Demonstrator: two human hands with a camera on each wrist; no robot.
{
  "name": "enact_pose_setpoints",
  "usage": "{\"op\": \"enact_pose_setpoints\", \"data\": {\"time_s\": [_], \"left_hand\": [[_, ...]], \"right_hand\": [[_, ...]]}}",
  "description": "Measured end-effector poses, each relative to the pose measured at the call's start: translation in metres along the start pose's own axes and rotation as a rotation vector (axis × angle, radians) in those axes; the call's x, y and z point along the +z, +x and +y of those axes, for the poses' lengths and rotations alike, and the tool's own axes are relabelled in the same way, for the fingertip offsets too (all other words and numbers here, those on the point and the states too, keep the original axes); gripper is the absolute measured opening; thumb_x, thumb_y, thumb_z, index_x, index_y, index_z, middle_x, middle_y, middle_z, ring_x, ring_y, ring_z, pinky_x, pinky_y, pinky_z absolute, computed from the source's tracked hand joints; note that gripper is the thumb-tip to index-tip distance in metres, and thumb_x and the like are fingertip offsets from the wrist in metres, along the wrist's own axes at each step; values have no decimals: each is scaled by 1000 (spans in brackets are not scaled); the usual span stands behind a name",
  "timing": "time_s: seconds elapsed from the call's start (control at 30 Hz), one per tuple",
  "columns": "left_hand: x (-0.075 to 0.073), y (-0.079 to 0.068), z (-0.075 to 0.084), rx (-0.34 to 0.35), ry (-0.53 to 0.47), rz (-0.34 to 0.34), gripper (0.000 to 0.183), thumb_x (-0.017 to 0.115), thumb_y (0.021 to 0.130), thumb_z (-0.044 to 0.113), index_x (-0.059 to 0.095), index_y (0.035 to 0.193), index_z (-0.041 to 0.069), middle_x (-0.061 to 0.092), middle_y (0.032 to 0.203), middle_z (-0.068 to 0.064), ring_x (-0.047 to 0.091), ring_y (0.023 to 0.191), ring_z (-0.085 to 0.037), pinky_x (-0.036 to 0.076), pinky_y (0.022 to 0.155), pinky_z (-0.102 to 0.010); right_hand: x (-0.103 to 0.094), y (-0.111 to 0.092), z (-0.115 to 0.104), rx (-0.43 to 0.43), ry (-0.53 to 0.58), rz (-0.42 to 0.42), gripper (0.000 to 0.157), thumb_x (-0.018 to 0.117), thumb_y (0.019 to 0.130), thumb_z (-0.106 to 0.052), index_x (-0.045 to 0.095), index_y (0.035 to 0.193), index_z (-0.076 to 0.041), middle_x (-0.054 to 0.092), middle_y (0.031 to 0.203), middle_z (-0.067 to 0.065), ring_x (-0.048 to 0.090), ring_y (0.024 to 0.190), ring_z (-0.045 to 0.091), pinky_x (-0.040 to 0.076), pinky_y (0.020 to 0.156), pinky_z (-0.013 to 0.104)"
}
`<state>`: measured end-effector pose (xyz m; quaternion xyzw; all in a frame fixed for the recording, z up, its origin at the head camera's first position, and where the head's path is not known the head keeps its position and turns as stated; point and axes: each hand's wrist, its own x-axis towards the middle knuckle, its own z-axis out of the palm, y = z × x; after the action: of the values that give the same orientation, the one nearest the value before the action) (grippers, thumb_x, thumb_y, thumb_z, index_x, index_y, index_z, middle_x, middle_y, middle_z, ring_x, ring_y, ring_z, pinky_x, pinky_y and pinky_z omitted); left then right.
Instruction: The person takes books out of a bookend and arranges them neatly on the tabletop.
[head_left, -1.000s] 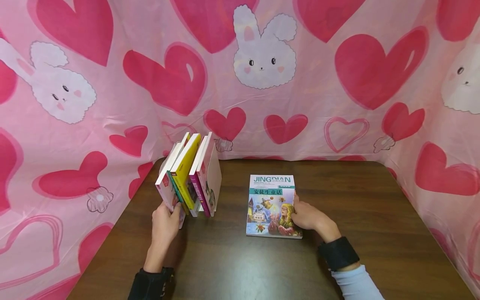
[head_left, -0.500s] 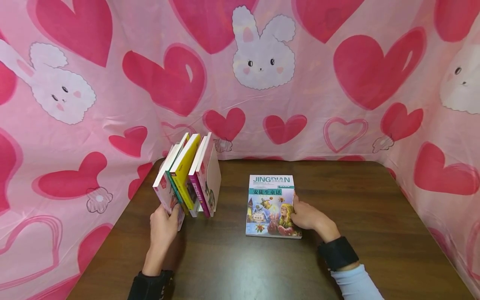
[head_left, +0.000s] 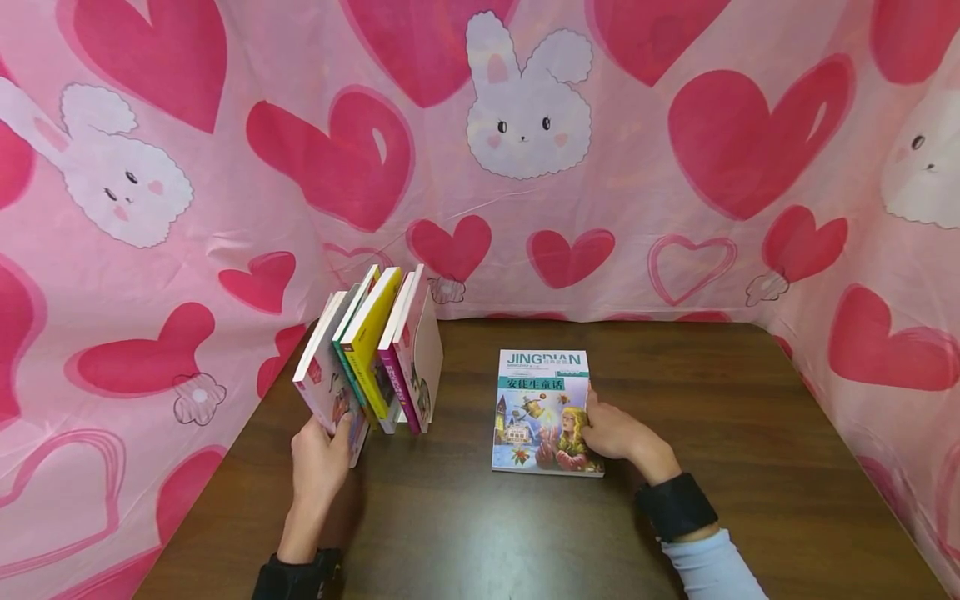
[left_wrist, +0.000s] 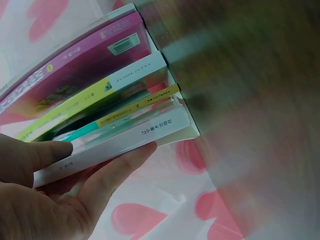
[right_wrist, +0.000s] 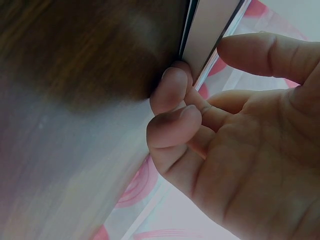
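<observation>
Pinched between thumb and fingers of my left hand (head_left: pixel 318 467) is a thin book (head_left: pixel 324 379) with a pale cover, at the left end of an upright row. Its white spine (left_wrist: pixel 125 150) shows in the left wrist view, the thumb on one side and a finger along the other. The book tilts left, away from its neighbours. Right of it stand a green-edged book, a yellow book (head_left: pixel 371 321) and a magenta-spined book (head_left: pixel 399 383). My right hand (head_left: pixel 618 432) grips the right edge of a flat storybook (head_left: pixel 543 425), thumb at the cover and fingers (right_wrist: pixel 170 90) curled at the underside.
A pale upright panel (head_left: pixel 431 358) stands at the right end of the row. The brown wooden table (head_left: pixel 480 542) carries everything. Behind it and along both sides hangs a pink cloth (head_left: pixel 622 192) with hearts and rabbits.
My left hand has shifted left and slightly towards me, drawing the top of the pale book leftward so it leans away from the row. My right hand and the flat storybook stay put.
</observation>
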<state>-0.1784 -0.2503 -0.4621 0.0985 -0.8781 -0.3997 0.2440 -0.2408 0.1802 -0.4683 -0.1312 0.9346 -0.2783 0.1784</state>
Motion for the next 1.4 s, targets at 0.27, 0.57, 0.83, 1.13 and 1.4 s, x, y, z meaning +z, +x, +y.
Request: {"op": "enact_pose_setpoints", "data": {"time_s": [0.27,0.57,0.83,1.13,1.4], "left_hand": [[-9,-6,7,-52,-4,-37,39,62,106,12,61,134,-15,66,125,-36,68,108,-53,52,92,-68],[-17,-13,11,-71,13,-36,41,62,106,13,59,137,-14,65,127,-35,67,110,-54,51,92,-67],[-24,-17,16,-86,1,-56,43,62,106,11,56,141,-14,63,131,-36,64,115,-56,50,93,-65],[-29,-22,21,-88,7,-58,43,62,106,11,56,141,-13,63,131,-36,64,114,-56,51,90,-65],[-32,-26,23,-92,12,-64,43,62,107,14,56,140,-14,63,129,-37,65,112,-56,51,90,-66]], "right_hand": [[2,2,2,-5,-8,7,75,53,101,-12,14,152,27,37,154,43,46,138,46,34,116,61],[1,0,-2,-7,-8,14,74,54,100,-10,15,151,28,37,153,43,46,139,47,34,116,62],[0,0,0,5,-1,-6,75,53,102,-11,13,152,28,34,155,43,46,139,46,32,117,63],[0,1,0,19,-4,-20,75,53,102,-12,13,152,27,34,155,44,46,139,46,33,116,63],[-3,1,0,21,-7,-22,77,55,101,-12,13,152,28,35,153,45,47,137,47,33,116,63]]}}
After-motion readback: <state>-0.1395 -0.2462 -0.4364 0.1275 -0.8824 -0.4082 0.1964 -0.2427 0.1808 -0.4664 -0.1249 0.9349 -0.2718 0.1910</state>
